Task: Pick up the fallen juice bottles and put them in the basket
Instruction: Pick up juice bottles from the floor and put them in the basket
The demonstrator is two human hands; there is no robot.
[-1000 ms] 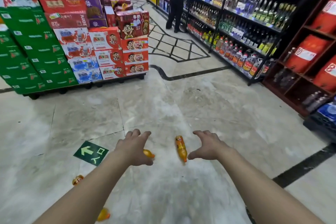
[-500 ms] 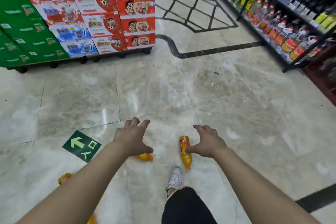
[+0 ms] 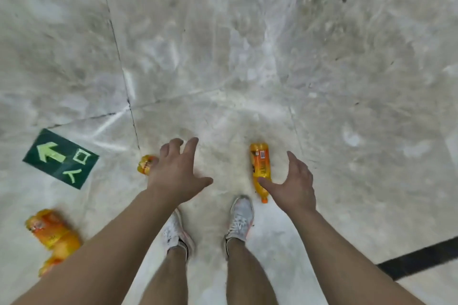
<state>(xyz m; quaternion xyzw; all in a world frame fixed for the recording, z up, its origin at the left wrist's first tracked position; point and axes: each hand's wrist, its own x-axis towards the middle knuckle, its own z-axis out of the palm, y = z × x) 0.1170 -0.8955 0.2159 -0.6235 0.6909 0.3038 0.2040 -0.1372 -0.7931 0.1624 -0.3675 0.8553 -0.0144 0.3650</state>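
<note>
Juice bottle [image 3: 260, 171] lies on the floor [image 3: 247, 57] just beside the right hand [image 3: 293, 184]; both hands spread wide, empty. Better wrap its middle before lifting. Left hand [image 3: 177, 176] covers another bottle [image 3: 145, 164].

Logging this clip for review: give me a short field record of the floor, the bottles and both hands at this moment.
surface: marble tile floor
bottle by right hand: lying on floor, cap toward the person
bottle by left hand: mostly hidden
other bottles: blurred orange cluster, lower left
left hand: spread, over its bottle
right hand: open beside its bottle
basket: not in view
floor sign: green arrow sticker
</note>
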